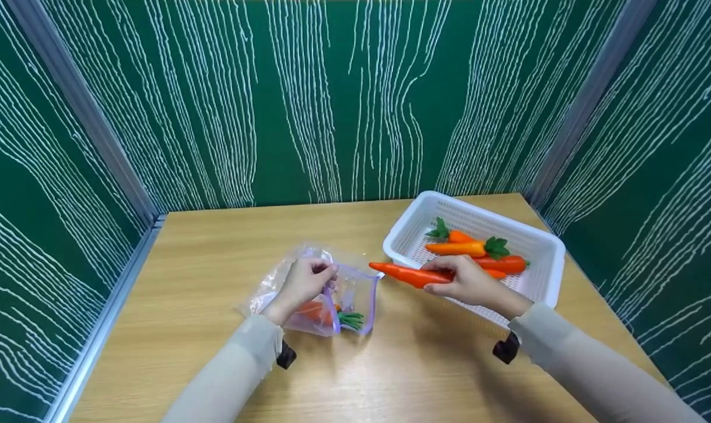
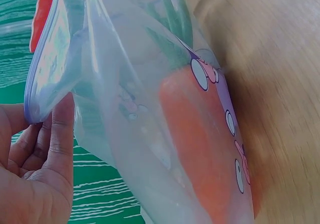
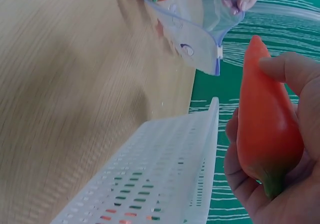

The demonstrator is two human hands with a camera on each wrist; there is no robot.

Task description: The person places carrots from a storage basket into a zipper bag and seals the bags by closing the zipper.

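My left hand (image 1: 304,281) pinches the purple-edged mouth of a clear zip bag (image 2: 115,83) between thumb and fingers, and the mouth gapes toward the right. Inside the bag lies an orange carrot (image 2: 192,134) with a green top (image 1: 351,319), seen partly through cloudy film. With my right hand (image 1: 470,279) I grip a red chili pepper (image 3: 267,119) around its thick end. Its green stem (image 3: 272,183) sits near the palm, while its pointed tip aims left at the bag. The pepper is held up, overlapping the near rim of a white basket (image 1: 552,258) in the head view.
In the basket rest orange carrots with leafy tops (image 1: 458,248) and another red pepper (image 1: 513,264), partly hidden by my right hand. Bag and basket stand on a wooden table (image 1: 214,235). Green panels with white streaks (image 1: 361,106) enclose the back and sides.
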